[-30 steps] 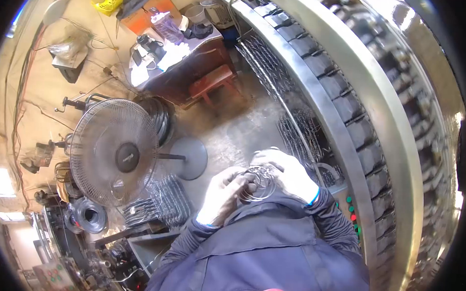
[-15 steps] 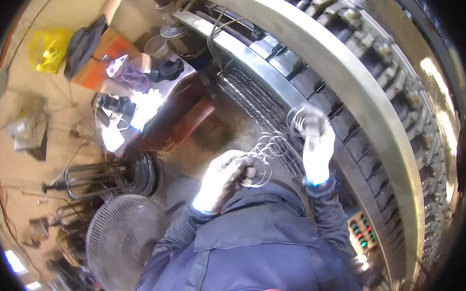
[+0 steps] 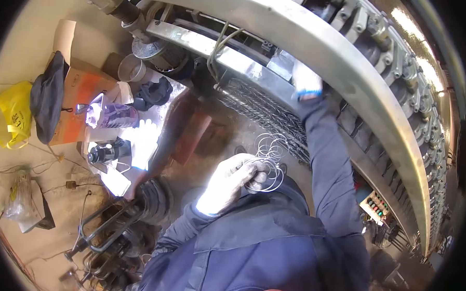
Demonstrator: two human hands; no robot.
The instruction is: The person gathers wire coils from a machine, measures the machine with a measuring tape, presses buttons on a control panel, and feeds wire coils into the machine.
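Gloved and closed, my left hand (image 3: pixel 238 178) grips a bundle of thin metal wire rings (image 3: pixel 272 156) in front of my waist. Several rings hang loosely out past its fingertips. My right hand (image 3: pixel 305 80), in a white glove with a blue cuff edge, reaches between the large curved metal rail (image 3: pixel 346 57) and the lower rail of the machine. Its fingers are hidden behind the curved rail, so what they touch does not show. Dark plates (image 3: pixel 281 66) of the machine lie just beside that hand.
A desk (image 3: pixel 164 108) at the left bears a purple bottle (image 3: pixel 112 115), dark cloth and papers. Twisted metal strands (image 3: pixel 255 112) lie below the machine. A control panel (image 3: pixel 376 207) with coloured buttons is at lower right. Coiled wire (image 3: pixel 155 199) stands below the desk.
My right hand has left the rings near my left hand, passed upward with some rings, and now reaches behind the curved rail. My left hand keeps its rings. The view has turned toward the machine.
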